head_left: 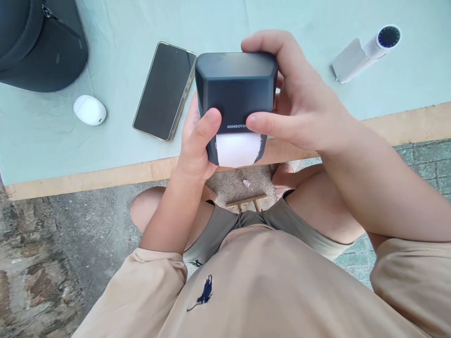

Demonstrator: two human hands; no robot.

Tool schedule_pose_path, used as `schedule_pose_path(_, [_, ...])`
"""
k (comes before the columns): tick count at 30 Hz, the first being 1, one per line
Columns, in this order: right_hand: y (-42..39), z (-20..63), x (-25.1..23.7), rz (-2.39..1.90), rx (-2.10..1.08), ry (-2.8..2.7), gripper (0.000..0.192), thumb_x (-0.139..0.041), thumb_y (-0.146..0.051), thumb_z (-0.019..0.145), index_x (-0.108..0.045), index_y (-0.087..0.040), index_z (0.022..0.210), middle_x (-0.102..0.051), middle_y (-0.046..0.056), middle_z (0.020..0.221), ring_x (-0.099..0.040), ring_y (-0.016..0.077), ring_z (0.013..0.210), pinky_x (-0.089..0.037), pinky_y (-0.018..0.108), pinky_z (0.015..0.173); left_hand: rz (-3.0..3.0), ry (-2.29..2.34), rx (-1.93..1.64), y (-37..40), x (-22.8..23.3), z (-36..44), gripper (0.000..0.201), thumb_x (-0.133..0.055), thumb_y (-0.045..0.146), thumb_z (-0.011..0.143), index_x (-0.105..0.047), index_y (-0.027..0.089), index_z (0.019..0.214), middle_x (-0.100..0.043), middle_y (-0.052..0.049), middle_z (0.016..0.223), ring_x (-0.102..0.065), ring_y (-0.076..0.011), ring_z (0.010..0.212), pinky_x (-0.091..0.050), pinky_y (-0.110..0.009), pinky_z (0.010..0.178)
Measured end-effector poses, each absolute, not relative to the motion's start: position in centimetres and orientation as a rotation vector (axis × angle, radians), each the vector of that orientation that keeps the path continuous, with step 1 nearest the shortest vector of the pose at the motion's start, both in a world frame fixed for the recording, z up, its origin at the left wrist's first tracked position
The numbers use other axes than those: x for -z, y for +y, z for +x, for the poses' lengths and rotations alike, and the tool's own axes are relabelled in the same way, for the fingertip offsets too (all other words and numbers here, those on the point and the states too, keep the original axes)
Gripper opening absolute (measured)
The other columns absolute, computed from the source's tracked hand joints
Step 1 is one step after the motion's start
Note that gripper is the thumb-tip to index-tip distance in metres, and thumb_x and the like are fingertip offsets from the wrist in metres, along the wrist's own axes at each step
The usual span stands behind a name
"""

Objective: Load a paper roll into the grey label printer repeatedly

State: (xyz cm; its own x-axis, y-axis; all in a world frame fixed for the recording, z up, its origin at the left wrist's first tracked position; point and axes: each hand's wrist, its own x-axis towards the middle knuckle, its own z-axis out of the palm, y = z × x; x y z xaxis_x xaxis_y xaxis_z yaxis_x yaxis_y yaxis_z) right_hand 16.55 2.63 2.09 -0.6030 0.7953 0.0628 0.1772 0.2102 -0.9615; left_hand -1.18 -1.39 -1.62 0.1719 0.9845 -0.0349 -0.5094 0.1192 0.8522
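Observation:
Both hands hold a dark label printer [237,94] marked "NIIMBOT" above the table's front edge. White label paper [240,149] shows at its near end. My left hand [200,141] grips the lower left side, its thumb on the top face and its fingers hidden behind. My right hand [299,96] wraps the right side, with the thumb on the face beside the lettering and the index finger over the far edge. A smartphone [164,91] with a dark screen lies just left of the printer.
A black zippered case [42,47] stands at the far left, with a white rounded object [89,110] near it. On the right lies a partly unrolled white paper roll [369,51]. The cloth-covered table [116,145] ends in a wooden edge; a small scrap [246,183] is on the ground.

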Motion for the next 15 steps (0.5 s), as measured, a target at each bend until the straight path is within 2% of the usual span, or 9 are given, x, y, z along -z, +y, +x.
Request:
schedule_pose_path(4, [2.9,16.8,-1.7,-0.838,-1.383,-1.94,0.07,-0.066,-0.031,0.077,-0.034,-0.023,0.139,-0.042,0.005,0.147,-0.053,0.0074,0.117,-0.052,0.012,0.076,0.798,0.74,-1.272,-1.3,1.9,-1.2,0.048,-0.075,0.057,0.072,-0.063,0.033,0.111,-0.071,-0.006,0.104,-0.042,-0.0372,0.146,-0.042,-0.047,0.111])
schedule_pose_path(9, [3.5,17.1,-1.2,-0.767,-1.312,-1.998,0.069,-0.069,-0.031,0.074,-0.038,-0.019,0.135,-0.044,0.008,0.139,-0.051,0.0083,0.115,-0.051,0.013,0.074,0.823,0.772,-1.278,-1.1,2.6,-1.4,0.051,-0.072,0.057,0.073,-0.059,0.033,0.116,-0.07,-0.005,0.103,-0.047,-0.0353,0.143,-0.043,-0.047,0.112])
schedule_pose_path(12, [3.3,16.9,-1.4,-0.793,-1.305,-1.999,0.068,-0.068,-0.03,0.075,-0.037,-0.02,0.136,-0.043,0.007,0.141,-0.052,0.0073,0.115,-0.051,0.012,0.075,0.832,0.773,-1.271,-1.2,2.4,-1.3,0.053,-0.075,0.059,0.071,-0.059,0.034,0.114,-0.07,-0.003,0.101,-0.048,-0.0343,0.141,-0.044,-0.045,0.112])
schedule_pose_path(15, [3.2,16.9,-1.8,-0.888,-1.252,-2.027,0.066,-0.063,-0.032,0.079,-0.037,-0.022,0.139,-0.046,0.004,0.143,-0.055,0.005,0.112,-0.053,0.012,0.078,0.798,0.714,-1.255,-1.4,1.6,-0.9,0.045,-0.064,0.066,0.081,-0.063,0.034,0.113,-0.07,-0.004,0.111,-0.043,-0.0314,0.146,-0.045,-0.042,0.112])
